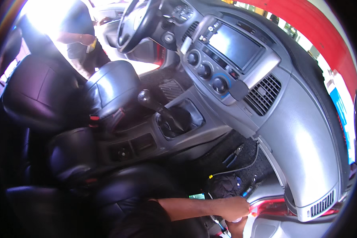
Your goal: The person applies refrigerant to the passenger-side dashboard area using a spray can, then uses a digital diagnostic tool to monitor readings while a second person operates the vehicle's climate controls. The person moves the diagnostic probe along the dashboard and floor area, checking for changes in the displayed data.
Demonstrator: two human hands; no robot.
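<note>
- Slim blue-and-silver tool (247, 192) is showing near the footwell (267, 168) edge.
- Left hand (231, 208) is sitting beside it, fingers bent.
- Right hand (237, 229) is sitting lower, fingers mostly hidden; I cannot tell either's hold.

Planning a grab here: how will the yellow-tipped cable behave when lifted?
The cable likely bends easily, given its curve. Being thin, it's probably light. It may tug, since its upper end seems to reach the dashboard.
</note>
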